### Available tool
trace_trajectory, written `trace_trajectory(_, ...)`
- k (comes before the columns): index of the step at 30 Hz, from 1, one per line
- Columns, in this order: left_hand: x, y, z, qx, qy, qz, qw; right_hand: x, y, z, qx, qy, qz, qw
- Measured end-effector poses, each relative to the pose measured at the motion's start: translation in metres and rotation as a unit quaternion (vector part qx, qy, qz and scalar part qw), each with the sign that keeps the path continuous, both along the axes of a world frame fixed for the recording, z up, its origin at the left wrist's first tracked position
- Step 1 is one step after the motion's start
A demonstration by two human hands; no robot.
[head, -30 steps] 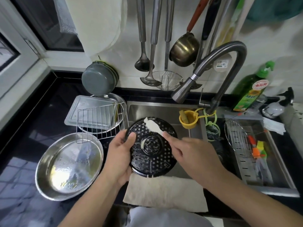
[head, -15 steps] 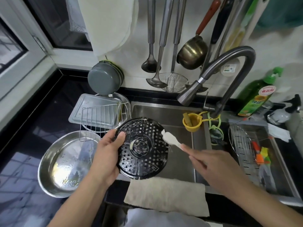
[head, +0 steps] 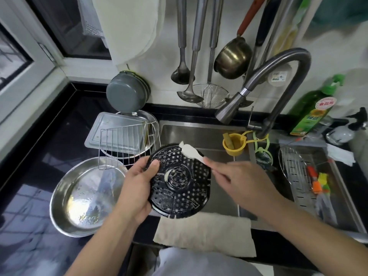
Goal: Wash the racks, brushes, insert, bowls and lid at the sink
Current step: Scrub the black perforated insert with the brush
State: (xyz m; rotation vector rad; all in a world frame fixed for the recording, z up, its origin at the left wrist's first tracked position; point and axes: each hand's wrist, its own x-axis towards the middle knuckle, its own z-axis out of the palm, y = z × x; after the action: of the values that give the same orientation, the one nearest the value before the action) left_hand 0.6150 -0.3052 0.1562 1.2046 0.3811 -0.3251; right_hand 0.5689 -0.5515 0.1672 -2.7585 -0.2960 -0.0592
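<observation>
Both hands work the scrubbing step: left hand (head: pixel 137 188) grips the insert (head: pixel 180 182), right hand (head: pixel 237 180) pinches the brush (head: pixel 190 152); rinsing likely follows.

Black perforated insert (head: pixel 180 182), white brush (head: pixel 190 152), yellow cup (head: pixel 235 145), green bottle (head: pixel 312 114).

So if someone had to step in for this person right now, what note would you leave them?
Left hand grips the black perforated insert by its left rim, tilted over the sink.
Right hand pinches a white brush, its head on the insert's upper edge.
On the counter to the left: a wire rack leaning over a tray, and a steel bowl that looks wet.
In the right basin: a round rack and coloured brushes.
Faucet shows no water.
Done: cannot tell for sure. Left: finish scrubbing the insert, rinse, then the rest.
</observation>
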Motion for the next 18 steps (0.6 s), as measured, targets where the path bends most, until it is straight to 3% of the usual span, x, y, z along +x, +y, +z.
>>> trace_trajectory(5, 0.01, 0.01, 0.006, -0.009, -0.009, 0.033, 0.999, -0.044, -0.002, 0.005, 0.013, 0.052, 0.012, 0.998)
trace_trajectory(7, 0.007, 0.006, 0.004, 0.0, -0.003, 0.013, 1.0, -0.035, -0.003, 0.003, 0.001, 0.036, 0.026, 0.999)
trace_trajectory(10, 0.003, 0.0, 0.003, -0.01, 0.009, -0.005, 1.0, -0.002, -0.009, 0.003, 0.002, -0.011, -0.034, 0.999)
trace_trajectory(15, 0.014, 0.015, 0.003, -0.013, 0.005, 0.021, 1.0, -0.039, -0.016, 0.003, 0.033, 0.075, 0.015, 0.997)
trace_trajectory(18, 0.016, 0.012, 0.0, -0.013, 0.014, 0.025, 1.0, -0.02, -0.021, -0.002, 0.016, 0.015, -0.002, 1.0)
